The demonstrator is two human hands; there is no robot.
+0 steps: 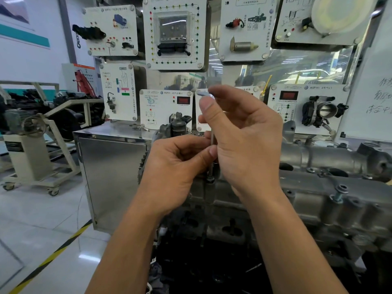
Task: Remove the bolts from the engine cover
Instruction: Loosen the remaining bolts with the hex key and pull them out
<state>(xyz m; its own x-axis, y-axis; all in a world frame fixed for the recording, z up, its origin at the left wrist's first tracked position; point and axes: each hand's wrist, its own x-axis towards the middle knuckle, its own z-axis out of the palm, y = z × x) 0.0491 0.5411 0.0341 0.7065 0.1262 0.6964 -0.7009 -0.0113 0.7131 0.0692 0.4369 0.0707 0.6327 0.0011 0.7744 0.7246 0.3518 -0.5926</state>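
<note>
- Nearest the lens, two bare forearms reached forward. The left hand [178, 166] pinched the shaft of a hex key [210, 170] low down, thumb and fingers curled on it. The right hand [244, 141] was curled round the key's upper part, thumb near the bent top.
- The key stood upright with its tip in a bolt [210, 180] seated near the front edge of the engine cover [307, 200], between the two hands.
- That bolt looked like small, stiff steel: light once free, but probably oily and easy to drop. I judged the head the best place to pinch it once the threads let go, lifting straight up.
- Farther right on the cover, a second bolt [340, 193] stood tilted and raised out of its hole with threads showing, well apart from both hands.
- The cover itself was rough cast metal, likely heavy and rigid.
- Behind stood a steel cabinet [112, 166] and white training panels [165, 109]. An engine stand [31, 145] sat on the floor at left.
</note>
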